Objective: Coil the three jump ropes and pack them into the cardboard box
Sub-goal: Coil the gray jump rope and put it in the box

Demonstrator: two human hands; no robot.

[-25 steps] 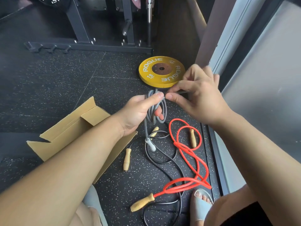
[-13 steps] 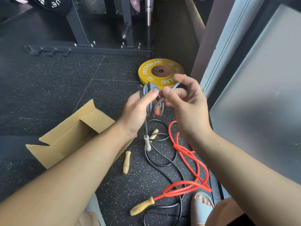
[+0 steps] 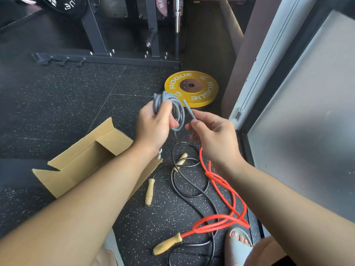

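Observation:
My left hand (image 3: 153,125) grips a bundle of loops of the grey jump rope (image 3: 177,110) above the floor. My right hand (image 3: 211,135) pinches a free strand of the same grey rope just right of the coil. A white handle of this rope peeks out under my left wrist. The black jump rope (image 3: 192,189) with wooden handles lies loose on the floor below my hands. The red jump rope (image 3: 226,191) lies in loose loops to its right, its yellow wooden handle near my foot. The open cardboard box (image 3: 80,160) lies on its side at the left.
A yellow weight plate (image 3: 192,88) lies flat on the rubber floor beyond my hands. A black rack base (image 3: 107,59) runs across the back. A wall and glass panel (image 3: 307,112) close off the right side. My sandalled foot (image 3: 238,242) is at the bottom right.
My right hand has come away from the coil and moved down and right, pulling a grey strand with it. My left hand still holds the coil.

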